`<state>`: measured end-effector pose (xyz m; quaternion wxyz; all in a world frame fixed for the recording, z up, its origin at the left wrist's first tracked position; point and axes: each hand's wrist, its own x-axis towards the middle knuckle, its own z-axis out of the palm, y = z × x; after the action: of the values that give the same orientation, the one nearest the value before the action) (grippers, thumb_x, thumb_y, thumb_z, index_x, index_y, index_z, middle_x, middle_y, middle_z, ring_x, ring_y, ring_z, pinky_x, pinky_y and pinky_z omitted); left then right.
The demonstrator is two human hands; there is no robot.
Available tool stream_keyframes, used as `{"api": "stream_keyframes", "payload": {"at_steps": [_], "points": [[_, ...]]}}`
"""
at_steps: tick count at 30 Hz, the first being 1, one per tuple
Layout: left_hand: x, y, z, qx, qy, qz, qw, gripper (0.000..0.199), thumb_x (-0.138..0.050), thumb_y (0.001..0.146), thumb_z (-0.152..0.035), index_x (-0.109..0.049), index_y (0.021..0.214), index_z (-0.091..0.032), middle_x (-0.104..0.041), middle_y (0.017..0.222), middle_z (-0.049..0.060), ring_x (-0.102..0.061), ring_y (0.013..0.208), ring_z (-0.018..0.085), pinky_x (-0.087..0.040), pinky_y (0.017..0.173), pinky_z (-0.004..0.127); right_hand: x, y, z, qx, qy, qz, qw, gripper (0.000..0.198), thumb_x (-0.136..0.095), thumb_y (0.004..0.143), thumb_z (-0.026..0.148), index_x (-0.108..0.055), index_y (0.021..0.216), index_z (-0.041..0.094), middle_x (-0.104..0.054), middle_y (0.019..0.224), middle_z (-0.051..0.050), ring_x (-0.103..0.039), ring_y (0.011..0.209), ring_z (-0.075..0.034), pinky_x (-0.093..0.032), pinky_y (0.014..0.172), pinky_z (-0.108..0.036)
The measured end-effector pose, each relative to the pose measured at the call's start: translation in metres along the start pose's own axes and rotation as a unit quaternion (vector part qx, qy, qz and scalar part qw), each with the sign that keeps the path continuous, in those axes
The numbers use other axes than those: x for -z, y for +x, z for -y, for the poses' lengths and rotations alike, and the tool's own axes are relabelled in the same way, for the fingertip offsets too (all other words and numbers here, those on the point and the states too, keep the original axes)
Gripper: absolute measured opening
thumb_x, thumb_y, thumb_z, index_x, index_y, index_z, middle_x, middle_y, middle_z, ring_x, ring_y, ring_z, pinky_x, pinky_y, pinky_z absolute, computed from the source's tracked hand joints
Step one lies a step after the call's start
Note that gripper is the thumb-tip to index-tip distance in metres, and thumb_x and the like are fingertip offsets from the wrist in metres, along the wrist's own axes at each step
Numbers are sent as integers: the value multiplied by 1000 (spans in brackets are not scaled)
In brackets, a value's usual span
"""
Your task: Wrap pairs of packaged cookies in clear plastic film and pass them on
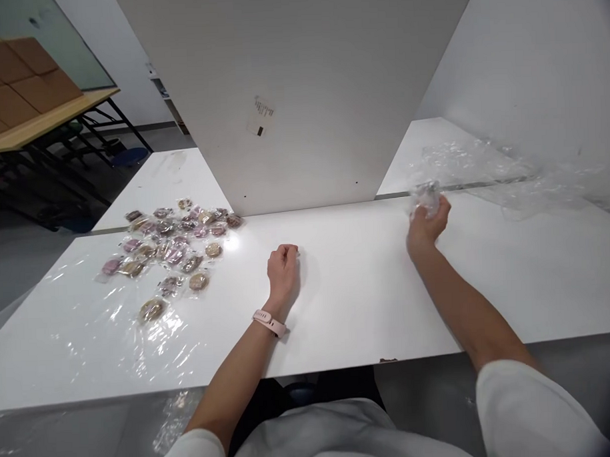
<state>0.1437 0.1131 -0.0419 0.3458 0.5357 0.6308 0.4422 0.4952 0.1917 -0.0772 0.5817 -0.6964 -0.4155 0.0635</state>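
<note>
- Left hand [282, 269], wearing a pink wristband [269, 322]: low over the desk [347, 300], fingers curled together; cannot tell whether anything sits within.
- Right hand [429, 221]: near the rear seam of the desk, fingers clamped on a crumpled transparent plastic piece [427, 193].
- Wrapped round pieces [174, 253], pink, tan and brown: loose cluster left of the left hand, the rearmost near the panel's lower left corner, the nearest well in from the front edge.
- Transparent sheet [139, 344]: spread over the desk's left part, towards the front edge.
- Upright white panel [310, 101]: limits reach straight ahead; side passages left and right of it.
- Plastic film [457, 162]: heaped beyond and to the right of the right hand, along the wall [544, 67].
- Open room: broad white span between the hands, reaching to the front edge, chipped near its middle.
</note>
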Motion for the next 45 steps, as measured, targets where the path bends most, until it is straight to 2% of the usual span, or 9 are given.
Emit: {"api": "stream_keyframes", "payload": {"at_steps": [8,13,19,25,30,35,39,42,45], "points": [[3,1,0,-7,13,10,1000,24,-49,94,-33,-70,90,-22,-70,96,5,-62,94,22,-46,81,34,-70,58,11,162,-265,207,928,62,-40,90,13,-37,151,11,-33,161,-20,-24,152,-30,-16,121,-60],[1,2,1,6,13,14,1000,23,-49,93,-32,-71,90,-23,-70,97,4,-62,96,21,-45,83,34,-50,61,6,81,-330,-65,938,41,-34,98,19,-61,129,15,-11,168,-18,-5,155,-34,-8,117,-66],[-1,4,8,-7,13,13,1000,19,-52,89,-27,-71,87,-24,-70,93,4,-62,92,21,-46,80,33,-13,71,-13,-36,-312,-98,945,54,-22,100,19,-48,144,0,-33,157,-31,-21,150,-33,-9,117,-61],[0,7,8,-10,24,14,1000,19,-51,89,-27,-70,86,-23,-69,90,5,-62,92,22,-46,80,34,45,-58,29,134,-246,-161,947,46,-32,103,34,-56,136,13,-57,140,-22,-49,135,-32,-33,110,-55],[4,4,0,-4,-25,55,998,14,-56,87,-30,-67,89,-22,-72,92,4,-64,90,19,-46,78,31,85,-217,95,298,-89,31,950,12,-57,94,19,-67,99,25,-71,97,-6,-67,95,-24,-50,92,-44],[23,-16,-18,47,-64,206,975,36,-54,93,-51,-65,102,-18,-74,88,7,-66,76,18,-47,75,31,76,-305,147,204,114,187,954,22,-52,94,11,-67,95,27,-65,93,-5,-65,89,-20,-54,76,-37],[38,-36,-17,44,-73,278,957,62,-72,83,-32,-47,138,-19,-69,83,1,-65,64,14,-49,69,29,72,-320,172,209,196,432,855,21,-52,95,12,-67,87,26,-67,92,-4,-65,89,-18,-54,78,-36],[57,-44,-6,14,-58,229,972,56,-64,80,-11,-52,134,-21,-60,72,-5,-62,56,11,-49,62,25,90,-311,185,210,206,584,757,13,-60,94,18,-67,100,26,-71,103,-3,-66,89,-17,-55,81,-34],[92,-52,7,-13,-75,33,997,41,-57,83,-10,-60,122,-23,-61,82,-3,-61,56,9,-49,57,23,120,-295,182,157,162,470,854,13,-61,95,25,-67,106,27,-70,99,-2,-64,75,-13,-54,69,-29]]}}
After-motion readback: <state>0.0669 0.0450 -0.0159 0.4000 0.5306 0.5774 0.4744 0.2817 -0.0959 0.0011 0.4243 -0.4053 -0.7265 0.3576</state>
